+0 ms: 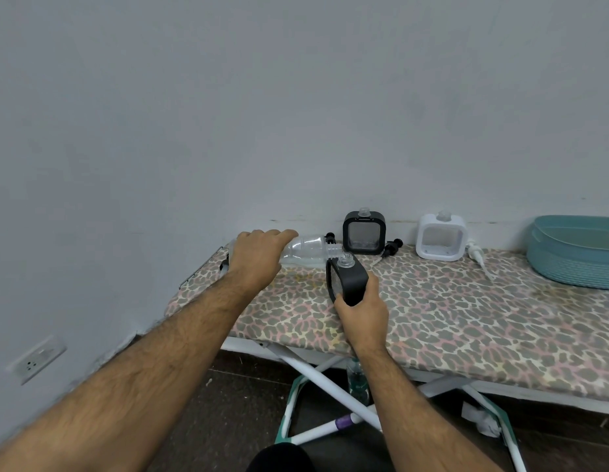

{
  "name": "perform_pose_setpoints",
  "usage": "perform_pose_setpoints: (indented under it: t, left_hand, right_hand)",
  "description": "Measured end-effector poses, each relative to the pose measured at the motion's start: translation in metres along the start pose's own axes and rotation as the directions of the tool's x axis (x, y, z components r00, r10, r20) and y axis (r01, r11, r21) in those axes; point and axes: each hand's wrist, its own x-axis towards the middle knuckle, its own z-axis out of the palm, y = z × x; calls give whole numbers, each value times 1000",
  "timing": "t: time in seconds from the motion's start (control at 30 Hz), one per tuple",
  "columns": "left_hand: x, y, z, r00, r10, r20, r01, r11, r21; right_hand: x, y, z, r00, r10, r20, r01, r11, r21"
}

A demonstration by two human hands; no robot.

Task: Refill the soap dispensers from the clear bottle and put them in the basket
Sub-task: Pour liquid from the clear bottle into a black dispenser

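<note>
A left hand [258, 258] grips a tipped clear bottle [304, 252], its mouth at the neck of a black soap dispenser [347, 279] clasped by the right hand [362, 313] near the ironing board's [466, 311] left end.

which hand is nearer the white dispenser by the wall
Right. The right hand grips the black dispenser left of the white dispenser and nearer the front edge. The left hand holds the clear bottle farther left still.
</note>
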Motion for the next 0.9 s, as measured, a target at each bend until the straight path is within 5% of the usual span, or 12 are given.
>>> perform_pose_setpoints:
  t: [0.9]
  left_hand:
    - [1,1,2,1000,-6,0,6,1000,19]
  right_hand:
    - [-1,0,1,1000,0,-2,0,1000,-6]
